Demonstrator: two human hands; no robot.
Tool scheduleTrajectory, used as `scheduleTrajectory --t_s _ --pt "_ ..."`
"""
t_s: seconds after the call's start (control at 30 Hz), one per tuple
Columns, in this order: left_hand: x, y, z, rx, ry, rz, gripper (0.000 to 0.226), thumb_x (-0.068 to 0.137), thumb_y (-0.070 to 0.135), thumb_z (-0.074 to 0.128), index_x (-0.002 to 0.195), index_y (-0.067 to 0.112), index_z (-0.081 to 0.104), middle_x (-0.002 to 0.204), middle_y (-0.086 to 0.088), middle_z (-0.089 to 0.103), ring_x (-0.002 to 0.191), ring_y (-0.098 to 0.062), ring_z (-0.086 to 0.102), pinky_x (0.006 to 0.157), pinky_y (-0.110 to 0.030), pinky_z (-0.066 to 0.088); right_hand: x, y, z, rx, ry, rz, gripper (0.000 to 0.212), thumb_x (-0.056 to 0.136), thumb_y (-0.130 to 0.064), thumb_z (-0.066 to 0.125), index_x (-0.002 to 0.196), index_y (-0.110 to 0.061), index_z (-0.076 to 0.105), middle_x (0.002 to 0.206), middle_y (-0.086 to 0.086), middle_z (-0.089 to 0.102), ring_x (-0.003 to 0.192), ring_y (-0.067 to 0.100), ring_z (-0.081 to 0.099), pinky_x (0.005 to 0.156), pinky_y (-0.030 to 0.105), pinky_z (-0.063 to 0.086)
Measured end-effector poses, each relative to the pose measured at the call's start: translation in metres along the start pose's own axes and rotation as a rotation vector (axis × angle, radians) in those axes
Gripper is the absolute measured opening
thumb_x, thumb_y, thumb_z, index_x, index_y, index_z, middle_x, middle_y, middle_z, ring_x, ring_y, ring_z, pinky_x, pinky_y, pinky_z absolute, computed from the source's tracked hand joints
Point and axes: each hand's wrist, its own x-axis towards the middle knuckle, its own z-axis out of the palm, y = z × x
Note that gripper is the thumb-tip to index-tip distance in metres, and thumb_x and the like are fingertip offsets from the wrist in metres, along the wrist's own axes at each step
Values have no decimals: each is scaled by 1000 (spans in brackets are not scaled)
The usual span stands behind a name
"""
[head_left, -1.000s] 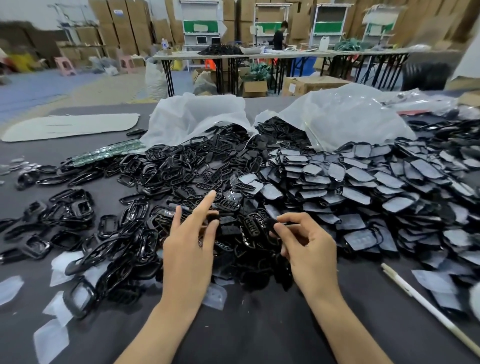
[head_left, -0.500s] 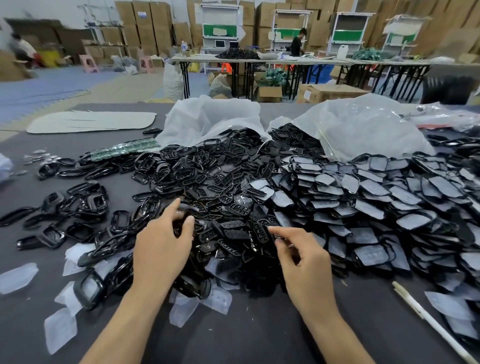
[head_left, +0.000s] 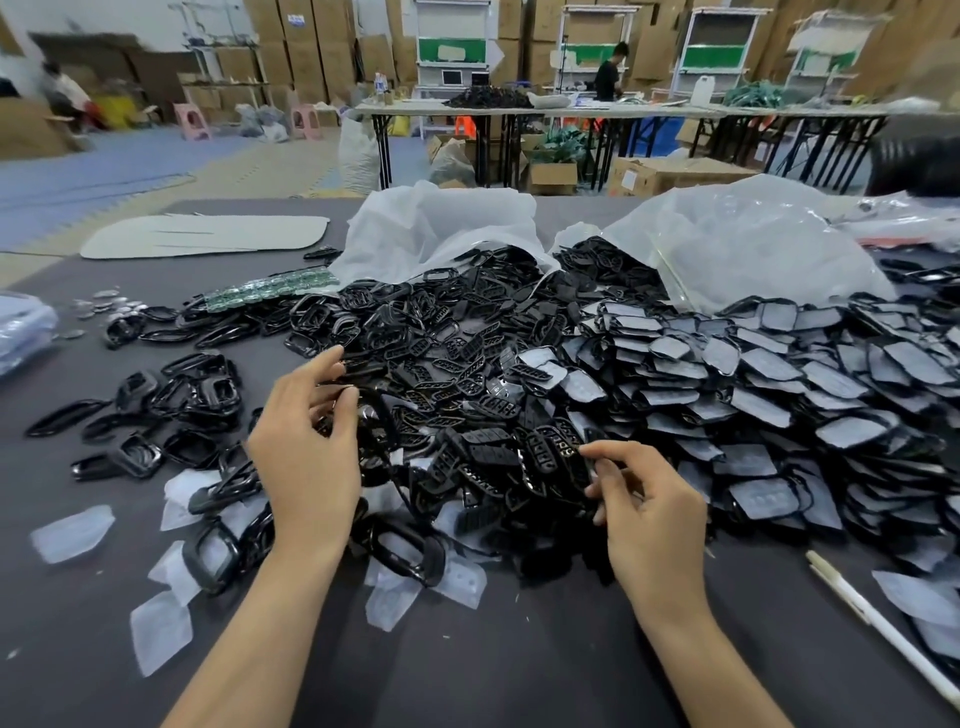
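1. A grey table (head_left: 519, 675) holds a broad heap of black plastic parts (head_left: 467, 353), which spills from two clear plastic bags (head_left: 753, 244).
2. The left hand (head_left: 306, 457) is at the heap's near left side. Its fingers are bent, and the thumb and fingertips pinch a thin black frame (head_left: 375, 415) just above the heap.
3. The right hand (head_left: 654, 519) is at the heap's near edge. Its fingers are curled, and the thumb and forefinger pinch a slotted black piece (head_left: 563, 454) that lies among the other parts.
4. Overlapping film-covered pads (head_left: 779, 374) spread to the right.
5. Translucent film scraps (head_left: 72, 535) lie at the near left, and a white stick (head_left: 883, 634) lies at the near right.
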Motion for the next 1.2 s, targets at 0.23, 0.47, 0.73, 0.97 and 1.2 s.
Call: scheduleTrajectory --t_s 0.23,0.47,0.73,0.97,1.2 --pt "-1 12 -1 -252 101 -27 35 89 6 66 109 35 63 108 16 55 93 -6 64 81 -14 51 -1 -6 5 102 -6 71 29 92 -2 58 85 -28 68 68 -3 65 55 8 65 56 13 49" --pt "-57 54 28 -582 -113 -173 33 88 15 61 120 21 62 133 9 55 105 -9 67 84 -11 49 -5 -16 8 318 -94 181 37 92 3 56 95 -29 74 68 4 70 60 17 68 58 20 54" --pt "-73 53 37 -481 -187 -242 24 91 6 61 92 27 73 120 11 64 107 6 59 84 -7 45 -12 -33 12 631 -319 251 18 78 -12 71 88 -26 77 81 3 72 74 15 69 59 27 57" --pt "-83 51 47 -619 -399 -426 21 86 -2 64 78 18 64 83 4 73 78 -11 68 67 -18 53 3 -20 -2 459 -16 208 24 82 3 68 81 -21 73 68 2 70 56 9 61 54 16 50" --pt "-82 52 45 -703 -798 -591 38 90 -14 51 108 14 69 90 -4 75 85 -10 70 71 -23 56 6 -17 -4 338 -15 178 23 88 -6 65 87 -28 74 85 -9 74 78 4 68 70 12 49"
